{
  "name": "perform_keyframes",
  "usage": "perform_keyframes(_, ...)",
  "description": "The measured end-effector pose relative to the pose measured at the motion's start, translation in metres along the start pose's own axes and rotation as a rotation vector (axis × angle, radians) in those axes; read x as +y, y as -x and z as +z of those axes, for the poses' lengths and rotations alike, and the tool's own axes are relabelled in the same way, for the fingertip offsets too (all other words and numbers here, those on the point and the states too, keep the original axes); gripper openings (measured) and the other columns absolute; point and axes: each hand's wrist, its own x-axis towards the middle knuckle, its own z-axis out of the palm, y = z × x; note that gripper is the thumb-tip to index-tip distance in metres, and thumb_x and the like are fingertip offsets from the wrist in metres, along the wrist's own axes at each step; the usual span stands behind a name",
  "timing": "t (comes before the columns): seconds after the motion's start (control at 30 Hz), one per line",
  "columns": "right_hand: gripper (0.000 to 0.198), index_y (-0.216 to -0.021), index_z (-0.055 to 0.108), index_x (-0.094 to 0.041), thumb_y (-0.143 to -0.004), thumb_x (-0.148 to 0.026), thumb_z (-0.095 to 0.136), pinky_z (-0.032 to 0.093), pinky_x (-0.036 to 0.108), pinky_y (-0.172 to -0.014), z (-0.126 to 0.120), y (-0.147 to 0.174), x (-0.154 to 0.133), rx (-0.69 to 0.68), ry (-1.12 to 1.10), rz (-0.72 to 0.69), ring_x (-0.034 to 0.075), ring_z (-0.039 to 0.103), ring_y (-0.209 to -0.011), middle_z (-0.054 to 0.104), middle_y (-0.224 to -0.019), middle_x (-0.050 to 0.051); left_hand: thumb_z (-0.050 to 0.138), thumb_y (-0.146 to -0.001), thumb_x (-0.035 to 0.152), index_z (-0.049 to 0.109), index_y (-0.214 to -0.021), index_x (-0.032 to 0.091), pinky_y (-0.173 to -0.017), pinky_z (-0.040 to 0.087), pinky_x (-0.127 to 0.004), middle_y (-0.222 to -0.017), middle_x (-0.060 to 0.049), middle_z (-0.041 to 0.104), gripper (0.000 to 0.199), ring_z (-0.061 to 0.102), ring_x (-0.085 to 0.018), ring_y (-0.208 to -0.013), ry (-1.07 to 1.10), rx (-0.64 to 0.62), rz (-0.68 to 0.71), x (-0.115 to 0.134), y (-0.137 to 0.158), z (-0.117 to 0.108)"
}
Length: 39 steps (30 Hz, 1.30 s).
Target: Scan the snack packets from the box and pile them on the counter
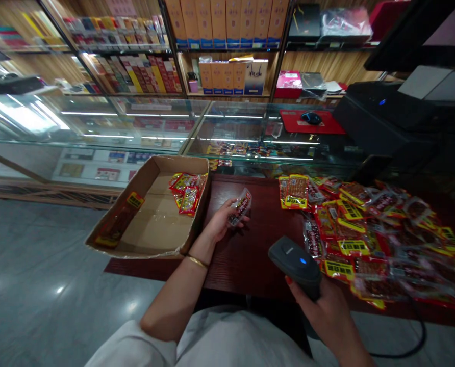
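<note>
Clear packet with dark printing is pinched between the thumb and fingers of the left hand, just right of the cardboard box. Farther right of the box, the right hand wraps around a handheld scanner, beside a packet heap. Whether the left hand touches the tabletop is hard to tell.

The left hand holds one packet, the right hand one scanner. Left of the left hand is one carton; ahead of the right hand, one mouse on one mat. Beside this hand, heaped packets overlap beyond counting.
</note>
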Motion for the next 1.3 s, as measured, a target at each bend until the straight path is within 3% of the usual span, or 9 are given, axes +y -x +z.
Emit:
perform_keyframes(0.2, 0.033, -0.105, 0.079, -0.024, -0.093, -0.048, 0.059, 0.063, 0.034, -0.078, 0.003, -0.004, -0.006, -0.112, 0.011, -0.015, 0.030, 0.081, -0.093, 0.084, -0.099, 0.008, 0.067, -0.084, 0.031, 0.063, -0.130, 0.016, -0.057, 0.059, -0.025, -0.119, -0.016, 0.074, 0.049, 0.077, -0.023, -0.081, 0.024, -0.033, -0.052, -0.003, -0.006, 0.002)
perform_keyframes(0.4, 0.034, -0.114, 0.076, -0.023, -0.093, -0.044, 0.058, 0.062, 0.035, -0.082, 0.009, -0.004, -0.014, -0.188, 0.038, -0.019, 0.030, 0.079, -0.100, 0.083, -0.107, 0.008, 0.065, -0.086, 0.034, 0.070, -0.123, 0.011, -0.050, 0.056, -0.024, -0.101, -0.017, 0.078, 0.043, 0.076, -0.023, -0.072, -0.129, -0.058, -0.103, -0.005, -0.006, 0.003)
perform_keyframes(0.77, 0.034, -0.108, 0.078, -0.024, -0.095, -0.046, 0.057, 0.062, 0.034, -0.079, 0.002, 0.002, -0.014, -0.185, 0.014, -0.043, 0.030, 0.080, -0.096, 0.084, -0.102, 0.009, 0.062, -0.089, 0.033, 0.073, -0.117, 0.011, -0.056, 0.060, -0.029, -0.109, -0.019, 0.077, 0.037, 0.078, -0.027, -0.078, -0.271, -0.090, -0.040, -0.004, -0.003, 0.007)
perform_keyframes(0.97, 0.036, -0.107, 0.078, -0.023, -0.095, -0.048, 0.057, 0.062, 0.037, -0.077, 0.003, 0.003, -0.012, -0.179, 0.035, -0.021, 0.032, 0.080, -0.096, 0.084, -0.102, 0.010, 0.064, -0.087, 0.036, 0.068, -0.123, 0.010, -0.053, 0.058, -0.027, -0.100, -0.017, 0.078, 0.044, 0.077, -0.025, -0.072, -0.223, -0.104, -0.083, -0.007, -0.005, 0.004)
perform_keyframes(1.17, 0.031, -0.110, 0.078, -0.024, -0.093, -0.043, 0.060, 0.061, 0.035, -0.085, 0.002, 0.004, -0.015, -0.126, -0.044, -0.005, 0.029, 0.079, -0.099, 0.083, -0.106, 0.008, 0.074, -0.076, 0.021, 0.060, -0.106, 0.018, -0.059, 0.062, -0.029, -0.100, -0.011, 0.076, 0.034, 0.077, -0.026, -0.083, -0.070, -0.011, -0.023, -0.008, -0.004, 0.003)
perform_keyframes(1.3, 0.029, -0.105, 0.079, -0.024, -0.092, -0.043, 0.061, 0.062, 0.034, -0.081, -0.003, 0.010, -0.007, -0.069, -0.074, 0.037, 0.029, 0.080, -0.094, 0.084, -0.099, 0.008, 0.079, -0.074, 0.014, 0.062, -0.101, 0.016, -0.067, 0.064, -0.032, -0.105, -0.009, 0.073, 0.032, 0.075, -0.020, -0.082, -0.055, 0.222, 0.085, -0.013, -0.004, 0.008)
